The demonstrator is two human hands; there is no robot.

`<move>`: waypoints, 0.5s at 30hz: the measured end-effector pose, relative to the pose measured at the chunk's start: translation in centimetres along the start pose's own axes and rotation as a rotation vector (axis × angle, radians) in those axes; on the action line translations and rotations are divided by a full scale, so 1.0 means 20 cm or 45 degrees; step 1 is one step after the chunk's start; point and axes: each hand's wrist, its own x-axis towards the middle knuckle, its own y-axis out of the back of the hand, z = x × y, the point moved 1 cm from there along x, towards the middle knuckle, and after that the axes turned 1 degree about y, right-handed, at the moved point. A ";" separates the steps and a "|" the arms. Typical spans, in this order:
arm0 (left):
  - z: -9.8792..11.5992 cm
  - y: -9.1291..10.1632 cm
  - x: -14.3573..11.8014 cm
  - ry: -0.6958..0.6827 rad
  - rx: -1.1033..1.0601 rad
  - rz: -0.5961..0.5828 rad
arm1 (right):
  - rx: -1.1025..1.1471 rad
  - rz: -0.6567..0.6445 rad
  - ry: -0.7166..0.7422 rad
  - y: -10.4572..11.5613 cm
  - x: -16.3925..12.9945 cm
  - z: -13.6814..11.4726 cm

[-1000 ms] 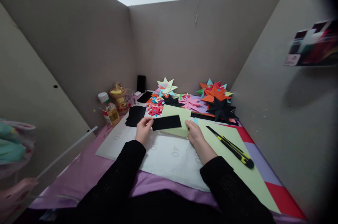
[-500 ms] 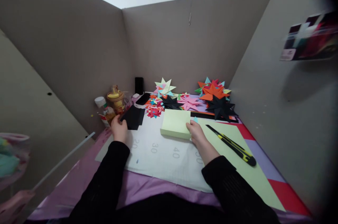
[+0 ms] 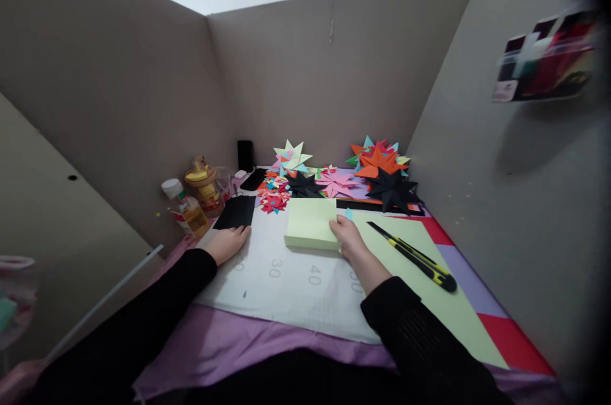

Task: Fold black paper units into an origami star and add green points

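Note:
My right hand grips the near right corner of a pale green stack of paper lying on the white cutting mat. Resting flat on the mat's left part, my left hand lies just below a pile of black paper pieces and holds nothing. To the right of the stack, a yellow and black utility knife lies on a large pale green sheet.
Folded paper stars in several colours and small paper scraps fill the back of the table. Bottles and a jar stand at the left wall. Cardboard walls close in three sides. A white rod leans at the left.
My left hand carried the black strip from over the green stack to the black pile at the left, let it go and now rests on the mat. My right hand stayed put.

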 end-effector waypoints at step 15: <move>0.05 0.21 0.14 0.388 -0.511 0.715 | 0.012 -0.053 -0.014 -0.01 -0.01 -0.01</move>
